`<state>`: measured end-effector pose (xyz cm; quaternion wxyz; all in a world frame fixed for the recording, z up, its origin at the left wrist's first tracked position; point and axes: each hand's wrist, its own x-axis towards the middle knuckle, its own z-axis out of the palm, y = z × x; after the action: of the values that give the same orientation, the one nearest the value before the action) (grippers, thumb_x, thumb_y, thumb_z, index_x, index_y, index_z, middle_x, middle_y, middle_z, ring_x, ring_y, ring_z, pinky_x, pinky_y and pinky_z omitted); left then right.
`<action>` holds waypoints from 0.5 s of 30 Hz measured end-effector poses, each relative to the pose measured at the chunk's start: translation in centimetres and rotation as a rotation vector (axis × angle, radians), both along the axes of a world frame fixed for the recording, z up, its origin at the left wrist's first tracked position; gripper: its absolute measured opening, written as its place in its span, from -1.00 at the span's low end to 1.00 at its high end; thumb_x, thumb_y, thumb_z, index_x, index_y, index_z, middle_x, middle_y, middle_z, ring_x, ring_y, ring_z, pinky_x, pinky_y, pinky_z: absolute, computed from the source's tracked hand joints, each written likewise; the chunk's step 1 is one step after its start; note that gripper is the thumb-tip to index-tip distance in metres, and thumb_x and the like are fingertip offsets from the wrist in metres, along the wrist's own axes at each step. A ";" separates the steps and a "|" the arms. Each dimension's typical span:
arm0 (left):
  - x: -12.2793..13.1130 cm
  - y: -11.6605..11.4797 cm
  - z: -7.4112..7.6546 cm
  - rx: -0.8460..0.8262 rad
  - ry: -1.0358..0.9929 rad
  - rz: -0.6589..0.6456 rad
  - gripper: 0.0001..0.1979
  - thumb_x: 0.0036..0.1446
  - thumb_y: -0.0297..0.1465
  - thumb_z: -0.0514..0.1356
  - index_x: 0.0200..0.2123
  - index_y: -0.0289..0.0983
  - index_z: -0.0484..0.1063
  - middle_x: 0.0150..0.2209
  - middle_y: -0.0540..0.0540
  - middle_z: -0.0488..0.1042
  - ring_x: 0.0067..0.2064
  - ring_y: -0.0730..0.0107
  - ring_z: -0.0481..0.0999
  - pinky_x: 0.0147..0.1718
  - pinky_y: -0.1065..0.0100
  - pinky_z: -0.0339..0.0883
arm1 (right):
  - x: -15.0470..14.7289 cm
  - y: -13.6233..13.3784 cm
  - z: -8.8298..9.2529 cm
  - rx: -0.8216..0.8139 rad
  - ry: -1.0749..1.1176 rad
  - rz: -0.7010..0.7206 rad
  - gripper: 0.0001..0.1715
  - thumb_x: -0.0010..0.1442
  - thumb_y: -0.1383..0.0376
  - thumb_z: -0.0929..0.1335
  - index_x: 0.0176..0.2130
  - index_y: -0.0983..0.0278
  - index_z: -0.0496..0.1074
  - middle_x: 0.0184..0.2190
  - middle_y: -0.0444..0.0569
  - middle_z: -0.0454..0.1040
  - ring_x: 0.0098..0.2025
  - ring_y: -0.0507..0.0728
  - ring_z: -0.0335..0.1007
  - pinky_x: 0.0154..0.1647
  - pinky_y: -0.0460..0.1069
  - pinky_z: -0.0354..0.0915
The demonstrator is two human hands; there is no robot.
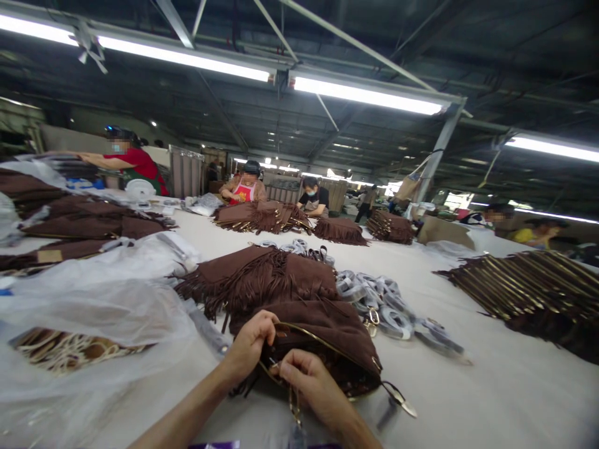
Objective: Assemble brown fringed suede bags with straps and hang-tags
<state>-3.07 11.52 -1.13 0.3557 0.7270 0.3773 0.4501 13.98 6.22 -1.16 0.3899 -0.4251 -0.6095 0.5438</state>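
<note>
Two hands, left hand (250,343) and right hand (306,380), grip the brown fringed bag's (322,337) open zipper edge.

A bag (327,330) lies at the near middle of a long worktop (491,386). The left hand (250,346) is on its near left edge and the right hand (309,380) just beside it, both closed in a grip on the opening. Directly behind the bag sits a stack of fringed bags (262,277). Plastic wrappers (107,305) lie to the left, a heap of wrapped straps (384,305) to the right — and further right, a side pile (524,287). Far piles (262,217) lie across the worktop, with people behind them.
</note>
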 end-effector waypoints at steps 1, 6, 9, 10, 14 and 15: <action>-0.2 0.0 0.1 0.009 0.026 -0.033 -0.86 -0.05 -0.46 -0.01 -0.61 -0.22 0.19 -0.22 -0.10 0.39 -0.17 0.27 0.38 -0.08 0.26 0.27 | -0.1 0.0 -0.2 -0.011 0.016 -0.003 -0.49 0.01 -0.12 0.40 -0.51 0.25 0.33 -0.57 -0.20 0.24 -0.48 0.02 0.08 -0.44 -0.08 0.04; -2.1 -0.9 1.7 0.007 0.224 -0.237 -0.69 -0.09 -0.53 0.05 -0.27 -0.23 0.48 0.03 -0.11 0.35 0.09 0.19 0.34 0.15 0.19 0.15 | -0.1 0.2 -0.9 -0.039 0.093 0.010 -0.43 -0.05 -0.18 0.42 -0.49 0.26 0.34 -0.44 -0.11 0.41 -0.39 0.06 0.22 -0.36 -0.07 0.12; -2.5 -2.0 1.8 0.098 0.351 -0.261 -0.53 -0.15 -0.57 0.11 -0.08 -0.20 0.37 0.12 -0.12 0.25 0.15 0.19 0.26 0.15 0.22 0.15 | 0.0 0.2 -1.1 -0.035 0.115 0.020 -0.44 -0.03 -0.17 0.43 -0.49 0.26 0.32 -0.43 -0.12 0.43 -0.37 0.07 0.26 -0.29 -0.05 0.15; -2.5 -2.2 1.7 0.117 0.362 -0.227 -0.55 -0.14 -0.57 0.10 -0.10 -0.20 0.34 0.08 -0.12 0.26 0.11 0.21 0.28 0.12 0.24 0.18 | 0.0 0.2 -1.2 -0.031 0.115 0.020 -0.45 -0.02 -0.16 0.43 -0.49 0.25 0.32 -0.44 -0.12 0.43 -0.37 0.08 0.26 -0.28 -0.04 0.15; -1.7 -1.7 0.5 0.109 0.313 -0.115 -0.63 -0.18 -0.62 0.00 -0.24 -0.22 0.29 -0.19 -0.07 0.33 -0.11 0.31 0.35 -0.07 0.30 0.27 | 0.2 0.0 -1.4 0.021 0.083 0.003 -0.48 0.03 -0.13 0.41 -0.49 0.25 0.32 -0.36 -0.06 0.51 -0.26 0.15 0.36 -0.16 0.01 0.19; -1.6 -1.4 0.3 0.092 0.298 -0.102 -0.64 -0.18 -0.62 -0.02 -0.26 -0.23 0.28 -0.23 -0.06 0.33 -0.13 0.31 0.35 -0.09 0.30 0.27 | 0.4 0.0 -1.4 0.045 0.060 -0.012 -0.51 0.05 -0.10 0.39 -0.49 0.26 0.32 -0.31 -0.02 0.53 -0.22 0.18 0.38 -0.12 0.03 0.20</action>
<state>-4.67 10.12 -0.86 0.2845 0.8195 0.3674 0.3354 14.35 6.17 -2.57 0.4208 -0.4034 -0.6071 0.5400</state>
